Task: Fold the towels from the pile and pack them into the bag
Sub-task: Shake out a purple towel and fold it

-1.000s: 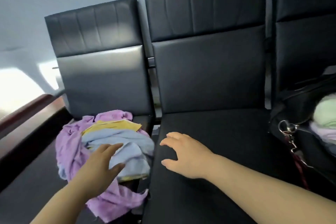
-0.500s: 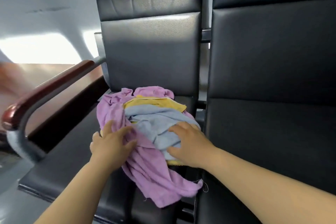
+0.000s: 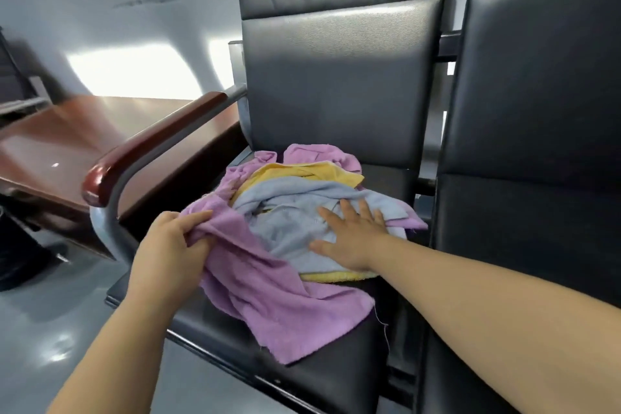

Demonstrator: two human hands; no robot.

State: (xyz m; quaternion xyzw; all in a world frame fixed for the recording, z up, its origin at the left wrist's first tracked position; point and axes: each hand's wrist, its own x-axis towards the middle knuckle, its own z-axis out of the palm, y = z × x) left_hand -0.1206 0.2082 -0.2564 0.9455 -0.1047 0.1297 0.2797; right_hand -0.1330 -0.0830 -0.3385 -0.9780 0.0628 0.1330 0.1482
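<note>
A loose pile of towels lies on the left black seat (image 3: 336, 376). On top is a light blue towel (image 3: 285, 212), with a yellow towel (image 3: 302, 175) under it and a purple towel (image 3: 268, 289) spilling toward the seat's front edge. My left hand (image 3: 171, 245) grips a bunched edge of the purple towel at the pile's left side. My right hand (image 3: 353, 235) lies flat with spread fingers on the blue towel. The bag is out of view.
A brown wooden armrest (image 3: 151, 148) on a grey metal frame borders the seat on the left. A second black seat (image 3: 537, 212) adjoins on the right. A reddish-brown table (image 3: 67, 144) stands further left, above a grey floor (image 3: 50, 329).
The view has swung left, so the bag left the frame. My left hand closed on the purple towel's edge and lifted it. My right hand moved from the middle seat onto the blue towel.
</note>
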